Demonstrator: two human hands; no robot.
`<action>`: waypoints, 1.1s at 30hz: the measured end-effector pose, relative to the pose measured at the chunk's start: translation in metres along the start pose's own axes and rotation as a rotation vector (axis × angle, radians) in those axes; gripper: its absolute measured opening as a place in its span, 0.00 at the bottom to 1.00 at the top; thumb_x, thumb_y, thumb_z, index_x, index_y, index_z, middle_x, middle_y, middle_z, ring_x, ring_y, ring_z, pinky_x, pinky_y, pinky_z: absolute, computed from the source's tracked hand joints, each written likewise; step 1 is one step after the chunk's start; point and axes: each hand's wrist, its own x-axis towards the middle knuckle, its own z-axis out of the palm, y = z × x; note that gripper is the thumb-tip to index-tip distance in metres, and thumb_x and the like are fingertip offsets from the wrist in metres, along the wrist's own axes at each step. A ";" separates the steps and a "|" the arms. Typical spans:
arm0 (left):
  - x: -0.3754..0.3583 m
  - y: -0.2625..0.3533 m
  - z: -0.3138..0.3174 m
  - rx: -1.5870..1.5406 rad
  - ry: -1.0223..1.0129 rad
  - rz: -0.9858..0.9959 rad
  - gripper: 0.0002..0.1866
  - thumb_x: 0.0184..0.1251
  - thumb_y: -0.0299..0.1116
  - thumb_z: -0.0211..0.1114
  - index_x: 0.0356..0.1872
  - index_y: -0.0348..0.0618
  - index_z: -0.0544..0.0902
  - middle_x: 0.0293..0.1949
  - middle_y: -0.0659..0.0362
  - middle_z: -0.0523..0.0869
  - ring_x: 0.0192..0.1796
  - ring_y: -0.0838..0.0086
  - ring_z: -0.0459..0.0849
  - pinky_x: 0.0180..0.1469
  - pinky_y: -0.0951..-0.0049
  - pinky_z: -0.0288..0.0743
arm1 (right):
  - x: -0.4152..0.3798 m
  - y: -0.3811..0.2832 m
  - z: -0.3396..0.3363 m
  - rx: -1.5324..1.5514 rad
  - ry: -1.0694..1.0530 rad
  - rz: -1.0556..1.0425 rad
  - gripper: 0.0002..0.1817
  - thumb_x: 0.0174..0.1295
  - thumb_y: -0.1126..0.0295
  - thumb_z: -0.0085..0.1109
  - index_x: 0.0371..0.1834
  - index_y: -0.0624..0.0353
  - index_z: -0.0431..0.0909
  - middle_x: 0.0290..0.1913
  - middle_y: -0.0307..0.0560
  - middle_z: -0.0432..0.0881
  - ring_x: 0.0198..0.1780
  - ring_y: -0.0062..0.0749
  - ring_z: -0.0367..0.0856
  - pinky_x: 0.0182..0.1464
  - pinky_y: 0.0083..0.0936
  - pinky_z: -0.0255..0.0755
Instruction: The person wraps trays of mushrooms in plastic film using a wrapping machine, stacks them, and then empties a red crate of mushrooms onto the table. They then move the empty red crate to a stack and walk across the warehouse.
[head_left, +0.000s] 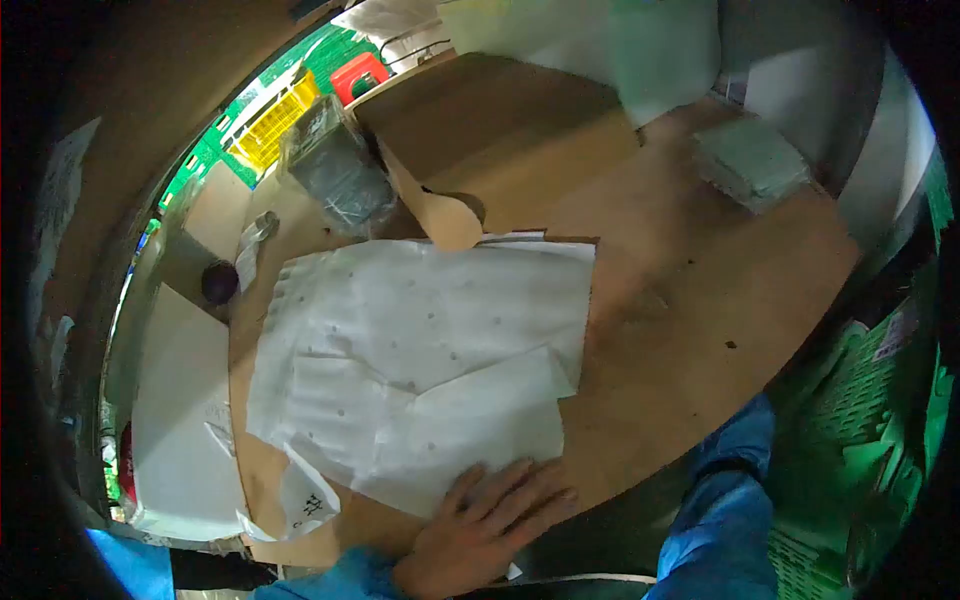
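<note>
White dotted sheeting is shown by the head view, laid in loose folds on the brown work surface. Its near edge is touched by the left hand, palm down, fingers spread, nothing gripped; the right hand is out of view, so its state cannot be told. Creasing could be caused by palm pressure on the folds; slippage, by the unheld far edge. The long axis appears to be set left to right, the upper flap's corner pointed rightward.
</note>
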 end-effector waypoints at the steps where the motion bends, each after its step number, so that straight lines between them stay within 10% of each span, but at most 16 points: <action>1: 0.000 0.000 -0.002 0.003 0.016 0.022 0.31 0.52 0.29 0.52 0.63 0.57 0.68 0.67 0.59 0.62 0.67 0.62 0.61 0.65 0.50 0.54 | 0.003 0.002 -0.001 0.000 0.000 0.009 0.22 0.60 0.57 0.53 0.51 0.62 0.73 0.48 0.57 0.75 0.48 0.43 0.75 0.47 0.37 0.71; 22: 0.009 0.006 -0.005 0.127 0.022 0.016 0.31 0.50 0.26 0.57 0.61 0.53 0.68 0.65 0.57 0.65 0.64 0.60 0.65 0.59 0.49 0.60 | -0.031 -0.052 0.023 0.268 0.009 0.013 0.22 0.59 0.56 0.54 0.50 0.62 0.74 0.47 0.57 0.76 0.47 0.43 0.76 0.46 0.37 0.71; 33: -0.002 0.002 -0.010 -0.041 0.121 0.052 0.28 0.55 0.35 0.62 0.59 0.47 0.69 0.64 0.53 0.64 0.65 0.60 0.63 0.62 0.44 0.58 | -0.252 -0.046 -0.012 0.598 -0.074 0.241 0.20 0.58 0.58 0.56 0.45 0.63 0.76 0.42 0.57 0.79 0.43 0.42 0.78 0.43 0.36 0.72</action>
